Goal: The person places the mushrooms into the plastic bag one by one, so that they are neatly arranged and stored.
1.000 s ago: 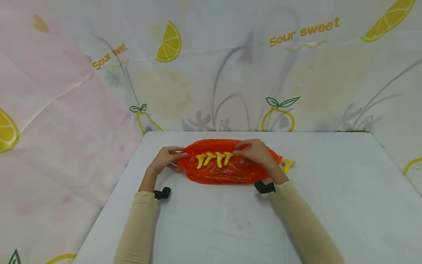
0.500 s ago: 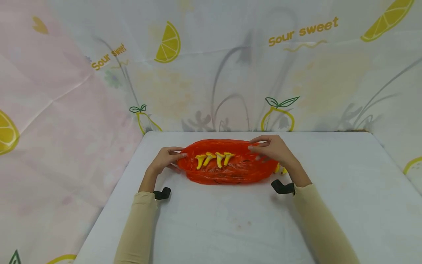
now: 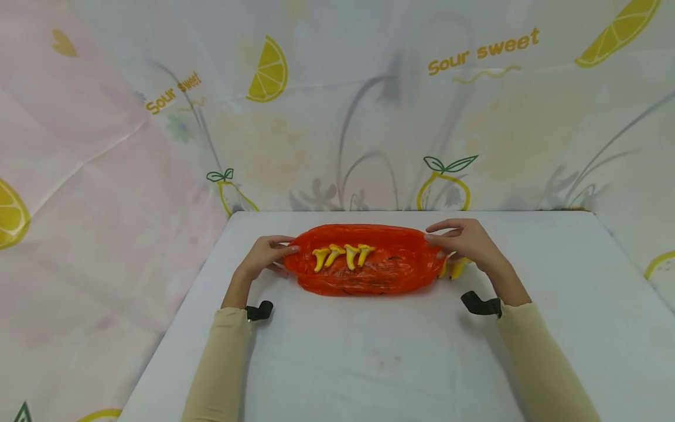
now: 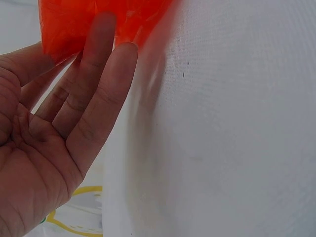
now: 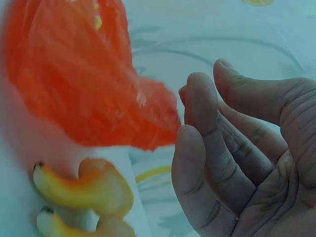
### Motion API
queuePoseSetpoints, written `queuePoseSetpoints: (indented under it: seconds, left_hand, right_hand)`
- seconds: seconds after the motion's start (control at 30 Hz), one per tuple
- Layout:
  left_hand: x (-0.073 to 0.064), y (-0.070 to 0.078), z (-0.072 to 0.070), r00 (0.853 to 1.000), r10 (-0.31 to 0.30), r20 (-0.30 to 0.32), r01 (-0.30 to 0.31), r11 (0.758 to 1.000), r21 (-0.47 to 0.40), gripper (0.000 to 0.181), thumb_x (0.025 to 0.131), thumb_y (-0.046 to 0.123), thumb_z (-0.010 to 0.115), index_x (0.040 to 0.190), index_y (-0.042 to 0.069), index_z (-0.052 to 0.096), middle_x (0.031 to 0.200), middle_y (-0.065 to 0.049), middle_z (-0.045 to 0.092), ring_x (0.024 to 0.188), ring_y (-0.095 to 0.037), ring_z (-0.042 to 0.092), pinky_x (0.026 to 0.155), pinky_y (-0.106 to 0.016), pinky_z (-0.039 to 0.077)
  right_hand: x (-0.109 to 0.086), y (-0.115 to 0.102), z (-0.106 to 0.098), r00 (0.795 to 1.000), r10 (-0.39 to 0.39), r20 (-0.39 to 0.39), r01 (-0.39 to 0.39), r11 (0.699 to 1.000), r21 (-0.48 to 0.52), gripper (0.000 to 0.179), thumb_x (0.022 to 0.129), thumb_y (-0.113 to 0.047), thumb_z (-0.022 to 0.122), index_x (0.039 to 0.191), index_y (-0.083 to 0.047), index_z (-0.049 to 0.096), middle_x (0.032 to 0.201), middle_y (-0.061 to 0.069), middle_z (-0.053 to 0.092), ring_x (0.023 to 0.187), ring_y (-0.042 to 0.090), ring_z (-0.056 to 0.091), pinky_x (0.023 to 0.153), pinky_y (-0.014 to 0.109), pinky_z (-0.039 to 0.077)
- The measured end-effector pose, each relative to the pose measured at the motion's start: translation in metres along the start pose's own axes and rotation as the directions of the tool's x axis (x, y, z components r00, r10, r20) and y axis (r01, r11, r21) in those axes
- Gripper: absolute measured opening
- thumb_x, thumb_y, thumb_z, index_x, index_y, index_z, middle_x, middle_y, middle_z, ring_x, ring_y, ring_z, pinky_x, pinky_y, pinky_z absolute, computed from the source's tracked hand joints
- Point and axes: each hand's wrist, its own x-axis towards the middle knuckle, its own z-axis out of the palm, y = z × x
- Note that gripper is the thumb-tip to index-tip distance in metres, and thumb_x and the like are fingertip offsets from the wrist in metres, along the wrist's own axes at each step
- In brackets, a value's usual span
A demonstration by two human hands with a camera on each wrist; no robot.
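A red plastic bag [image 3: 395, 280] lies spread open on the white table. In a row inside it are several yellow chanterelle-like mushrooms [image 3: 351, 258]. At the bag's left end, my left hand [image 3: 258, 257] pinches the rim between thumb and fingers; the left wrist view shows the red film [image 4: 64, 29] there. My right hand [image 3: 469, 241] is beside the bag's right end, fingers loosely bent and apart. Nothing is between its fingers in the right wrist view. Under that hand, two more yellow mushrooms [image 5: 101, 190] lie on the table, partly hidden in the head view.
The white table [image 3: 348, 363] ends at a patterned cloth backdrop [image 3: 337, 117] printed with lemons, which also runs along the left side. A black wrist camera [image 3: 259, 310] sits on the left wrist, another wrist camera [image 3: 480, 303] on the right.
My right hand has moved rightward, from above the mushrooms in the bag to just past its right end. The mushrooms inside and my left hand stay in place.
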Motion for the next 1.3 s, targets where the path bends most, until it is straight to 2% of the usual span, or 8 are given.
queuePoseSetpoints:
  seconds: [0.23, 0.57, 0.93, 1.3]
  left_hand:
    - [-0.002, 0.001, -0.001, 1.000, 0.007, 0.006, -0.007, 1.000, -0.013, 0.046, 0.096, 0.017, 0.067, 0.134, -0.006, 0.056, 0.102, -0.016, 0.072, 0.078, -0.029, 0.073, 0.068, -0.046, 0.060]
    - [0.000, -0.001, -0.002, 1.000, -0.003, 0.005, 0.003, 1.000, -0.019, 0.046, 0.095, 0.017, 0.068, 0.134, -0.005, 0.057, 0.102, -0.015, 0.073, 0.078, -0.028, 0.073, 0.069, -0.045, 0.060]
    - [0.001, -0.002, -0.002, 1.000, -0.005, 0.001, 0.005, 1.000, -0.016, 0.047, 0.095, 0.018, 0.068, 0.134, -0.004, 0.057, 0.103, -0.016, 0.072, 0.079, -0.028, 0.073, 0.069, -0.046, 0.060]
    - [0.000, -0.002, -0.002, 1.000, -0.012, -0.003, 0.011, 1.000, -0.017, 0.046, 0.095, 0.018, 0.067, 0.134, -0.005, 0.057, 0.102, -0.016, 0.072, 0.078, -0.028, 0.073, 0.068, -0.043, 0.060]
  right_hand:
    - [-0.007, 0.016, -0.012, 0.999, 0.036, 0.000, -0.036, 0.999, -0.030, 0.053, 0.091, -0.035, 0.072, 0.127, 0.003, 0.062, 0.103, 0.018, 0.072, 0.079, 0.033, 0.071, 0.068, 0.039, 0.061]
    - [-0.017, 0.034, -0.026, 0.997, 0.075, -0.018, -0.076, 0.994, -0.075, 0.054, 0.090, -0.038, 0.073, 0.124, 0.003, 0.063, 0.094, 0.017, 0.073, 0.077, 0.035, 0.070, 0.066, 0.039, 0.061]
    - [-0.025, 0.053, -0.033, 0.989, 0.147, -0.014, -0.148, 0.979, -0.138, 0.059, 0.090, -0.041, 0.072, 0.127, 0.003, 0.061, 0.094, 0.013, 0.073, 0.073, 0.027, 0.068, 0.064, 0.035, 0.060]
    - [-0.026, 0.065, -0.034, 0.991, 0.135, -0.018, -0.136, 0.979, -0.152, 0.052, 0.089, -0.037, 0.074, 0.121, 0.004, 0.064, 0.090, 0.011, 0.074, 0.068, 0.022, 0.068, 0.062, 0.033, 0.060]
